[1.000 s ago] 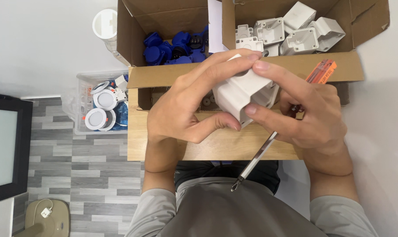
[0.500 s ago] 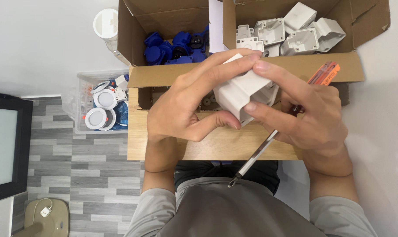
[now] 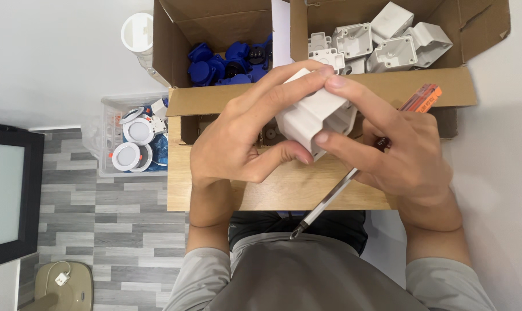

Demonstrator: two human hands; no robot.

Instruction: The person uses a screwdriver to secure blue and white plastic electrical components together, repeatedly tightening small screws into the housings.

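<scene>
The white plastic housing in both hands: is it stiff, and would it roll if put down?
The white plastic housing probably is stiff: it keeps its boxy shape under the grip of the left hand and right hand. It looks hollow, so likely light. Its flat faces suggest it would not roll.

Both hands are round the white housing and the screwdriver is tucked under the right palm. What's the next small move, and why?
Probably steady the white housing in the left hand alone. That would free the right hand, which pins the screwdriver with its tip pointing toward the body, away from the housing, so it cannot be used yet.
</scene>
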